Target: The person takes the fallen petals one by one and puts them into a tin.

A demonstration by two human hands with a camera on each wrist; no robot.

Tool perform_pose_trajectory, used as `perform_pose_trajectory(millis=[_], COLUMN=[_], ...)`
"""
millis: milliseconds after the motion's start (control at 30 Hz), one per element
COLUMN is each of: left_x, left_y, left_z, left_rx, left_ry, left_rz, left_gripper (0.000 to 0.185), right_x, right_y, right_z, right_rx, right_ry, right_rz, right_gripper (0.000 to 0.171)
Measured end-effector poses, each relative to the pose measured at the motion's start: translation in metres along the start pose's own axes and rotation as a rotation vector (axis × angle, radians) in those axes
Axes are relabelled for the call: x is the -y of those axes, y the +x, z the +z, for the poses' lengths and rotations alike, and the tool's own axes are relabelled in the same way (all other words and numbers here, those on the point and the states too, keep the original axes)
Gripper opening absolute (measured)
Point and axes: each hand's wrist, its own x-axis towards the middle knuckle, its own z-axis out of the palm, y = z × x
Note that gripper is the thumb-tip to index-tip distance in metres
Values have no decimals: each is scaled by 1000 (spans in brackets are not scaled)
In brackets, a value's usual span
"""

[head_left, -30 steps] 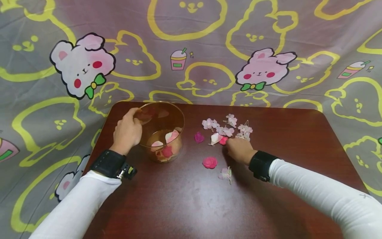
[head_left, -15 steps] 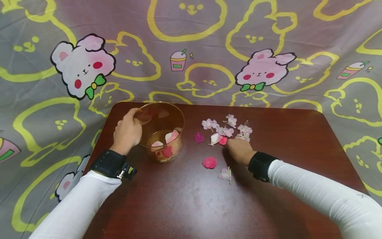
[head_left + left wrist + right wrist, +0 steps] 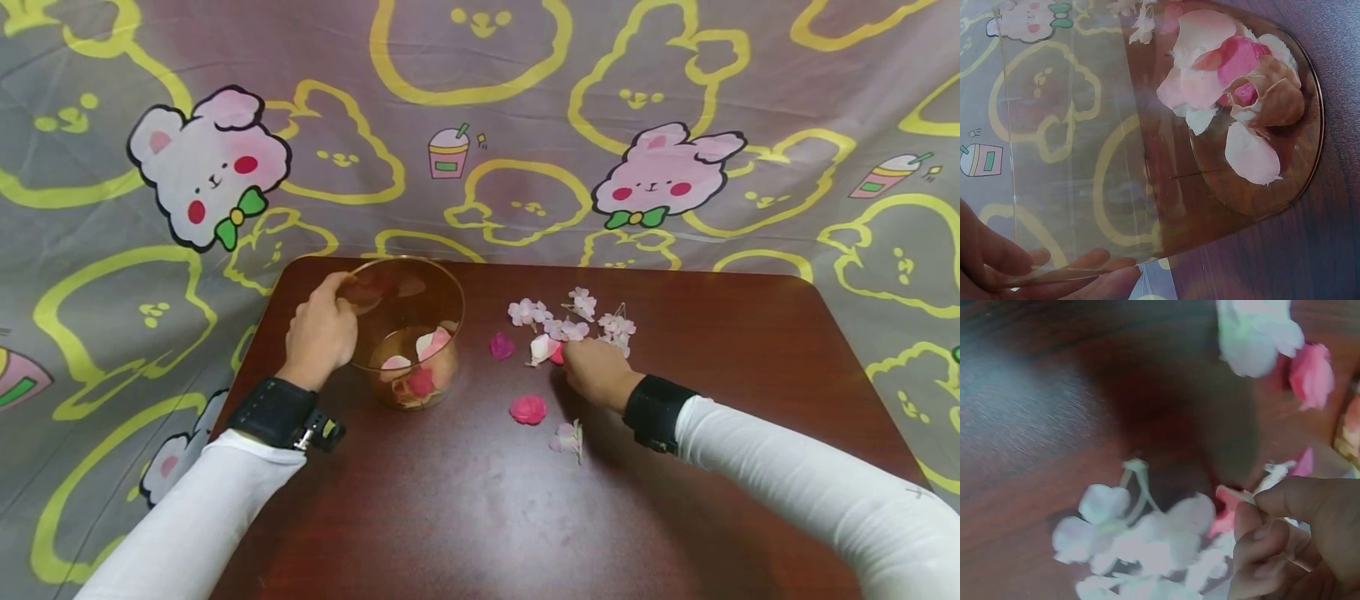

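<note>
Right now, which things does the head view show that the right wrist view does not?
Only the head view shows the left hand gripping the see-through bowl by its rim, and the patterned cloth behind. Only the right wrist view shows the fingertips of the right hand pinching a reddish petal. Both show the right hand, pale flowers and the table.

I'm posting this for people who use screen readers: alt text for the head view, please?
A person's left hand holds the rim of a clear amber bowl of petals while the right hand touches a bright pink petal beside pale blossoms on a reddish-brown table. Behind the table hangs a grey cloth printed with cartoon animals.
</note>
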Motion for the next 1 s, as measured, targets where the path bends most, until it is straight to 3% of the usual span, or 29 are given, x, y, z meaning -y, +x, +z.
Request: perform_pose_trajectory(millis=[467, 800, 1000], left_x=[0, -1, 0], left_y=[0, 1, 0], left_z=[-1, -1, -1], left_rx=[2, 3, 1], left_ry=[1, 2, 13], left_rz=[-2, 1, -11], left_gripper=[47, 47, 47], right_x=[12, 24, 37], right_y=[-7, -9, -10], right_z=[-36, -51, -60], right_rx=[-81, -197, -248], right_ry=[81, 100, 112], right_rz=[-26, -98, -140], right_gripper=[12, 4, 11])
